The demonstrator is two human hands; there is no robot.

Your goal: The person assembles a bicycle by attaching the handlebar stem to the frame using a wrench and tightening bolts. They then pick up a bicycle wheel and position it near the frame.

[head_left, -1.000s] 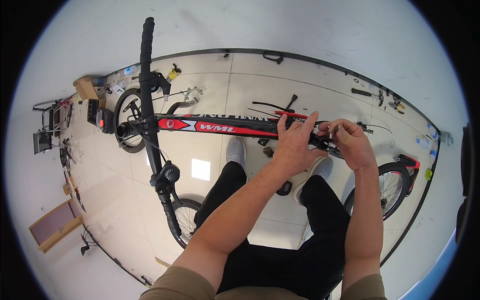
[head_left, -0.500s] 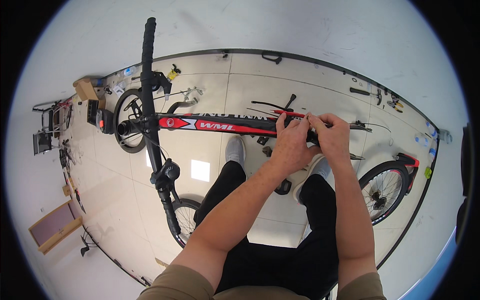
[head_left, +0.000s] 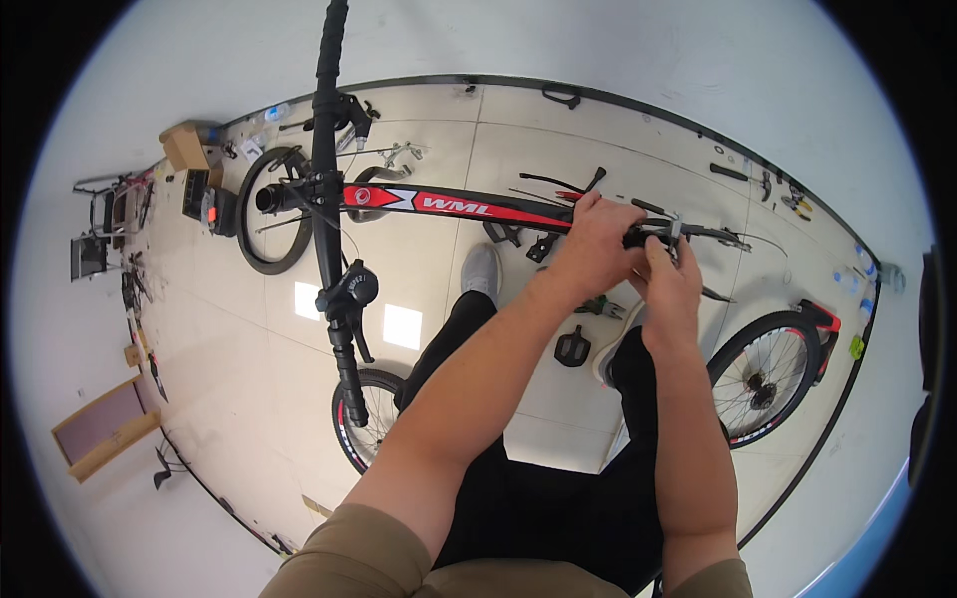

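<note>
A red, black and white bicycle frame [head_left: 469, 205] runs across in front of me, its black handlebar [head_left: 326, 149] at the left. My left hand [head_left: 596, 247] is closed round the frame's right end, fingers wrapped over the tube. Just right of it, my right hand [head_left: 674, 291] is closed, thumb and fingers pinching at a small black clamp [head_left: 636, 237] on that end. A short silver piece [head_left: 677, 227] stands up at the right fingertips. My fingers partly hide the clamp, so its details cannot be made out.
Below my hands a black pedal [head_left: 572, 346] and pliers [head_left: 601, 306] lie on the tiled floor near my shoes. A loose wheel [head_left: 763, 384] sits at the right. A hammer [head_left: 766, 185] and other tools lie along the far wall; a cardboard box [head_left: 185, 148] stands at the far left.
My right hand has moved down and away from the left, and the silver piece now shows at its fingertips. The view has shifted, with the handlebar farther right and the pedal in plainer sight.
</note>
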